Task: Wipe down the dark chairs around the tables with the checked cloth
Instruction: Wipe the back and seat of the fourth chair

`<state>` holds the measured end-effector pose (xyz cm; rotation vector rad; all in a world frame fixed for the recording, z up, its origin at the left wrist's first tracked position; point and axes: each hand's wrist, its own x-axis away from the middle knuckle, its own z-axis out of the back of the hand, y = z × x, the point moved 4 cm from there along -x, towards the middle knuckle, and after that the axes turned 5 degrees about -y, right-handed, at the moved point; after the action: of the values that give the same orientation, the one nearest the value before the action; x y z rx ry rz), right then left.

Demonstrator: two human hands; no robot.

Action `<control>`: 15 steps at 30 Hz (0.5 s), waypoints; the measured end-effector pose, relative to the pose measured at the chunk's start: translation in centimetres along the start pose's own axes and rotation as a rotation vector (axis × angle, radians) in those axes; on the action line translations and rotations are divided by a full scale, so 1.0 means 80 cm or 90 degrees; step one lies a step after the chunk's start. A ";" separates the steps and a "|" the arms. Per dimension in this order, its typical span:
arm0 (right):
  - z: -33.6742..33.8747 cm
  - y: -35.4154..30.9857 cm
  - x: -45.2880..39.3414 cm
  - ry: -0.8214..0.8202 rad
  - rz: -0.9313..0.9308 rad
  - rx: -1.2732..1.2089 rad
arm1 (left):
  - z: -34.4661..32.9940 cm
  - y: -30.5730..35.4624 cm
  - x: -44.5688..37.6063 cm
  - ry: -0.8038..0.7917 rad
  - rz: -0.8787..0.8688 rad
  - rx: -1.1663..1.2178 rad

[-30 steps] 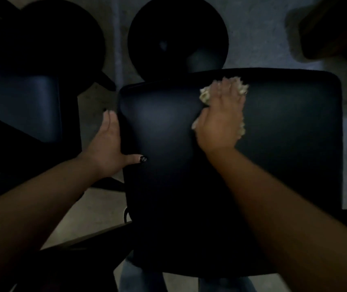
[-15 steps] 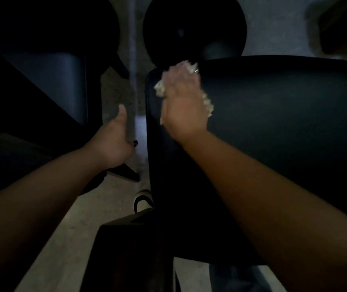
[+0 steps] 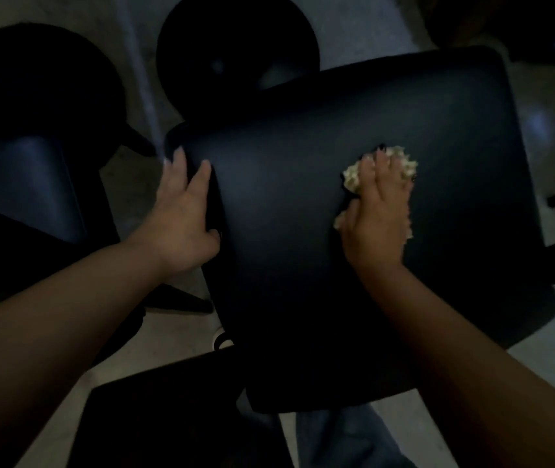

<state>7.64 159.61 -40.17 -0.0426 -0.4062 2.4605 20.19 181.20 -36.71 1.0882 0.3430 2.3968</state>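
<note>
The wiping of one dark chair seat [image 3: 353, 231] is in hand: the right hand [image 3: 375, 214] presses the bunched checked cloth [image 3: 353, 175] flat on the seat's upper right part, fingers laid over the cloth and pointing toward 12 o'clock. The left hand [image 3: 185, 211] has its grip curled on the seat's left edge at 9 o'clock, steadying it. The seat's long axis seems to run from 7 toward 1 o'clock. The next move probably calls for sweeping the cloth across the unwiped lower area toward 6 o'clock. Another dark chair [image 3: 33, 163] stands at 9 o'clock.
</note>
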 end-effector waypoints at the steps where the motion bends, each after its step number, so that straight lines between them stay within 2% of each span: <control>1: -0.006 -0.020 0.009 0.019 -0.003 -0.014 | 0.001 0.009 -0.006 -0.005 -0.021 -0.033; 2: -0.017 -0.047 0.023 0.024 0.051 -0.034 | 0.001 0.019 -0.012 -0.016 -0.038 -0.059; 5: -0.039 -0.116 0.085 -0.088 0.402 -0.061 | 0.002 0.050 -0.032 -0.046 -0.068 -0.129; 7: -0.035 -0.098 0.091 -0.144 0.552 -0.023 | 0.007 0.068 -0.044 -0.060 -0.091 -0.191; 8: -0.029 -0.075 0.075 -0.158 0.572 -0.008 | 0.009 0.077 -0.049 -0.072 -0.106 -0.224; 10: -0.012 -0.017 0.027 -0.155 0.514 -0.011 | 0.014 0.095 -0.060 -0.104 -0.144 -0.287; 11: 0.000 0.020 -0.002 -0.114 0.437 -0.027 | 0.015 0.104 -0.066 -0.120 -0.159 -0.313; 13: 0.033 0.099 -0.052 -0.018 0.163 -0.056 | 0.016 0.126 -0.079 -0.150 -0.177 -0.345; 15: 0.051 0.142 -0.066 0.052 -0.191 -0.045 | 0.012 0.157 -0.092 -0.181 -0.180 -0.356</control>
<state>4.59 146.79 -40.07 -0.1029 -0.4304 2.1418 21.07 166.68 -35.60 1.0102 -0.2452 1.8833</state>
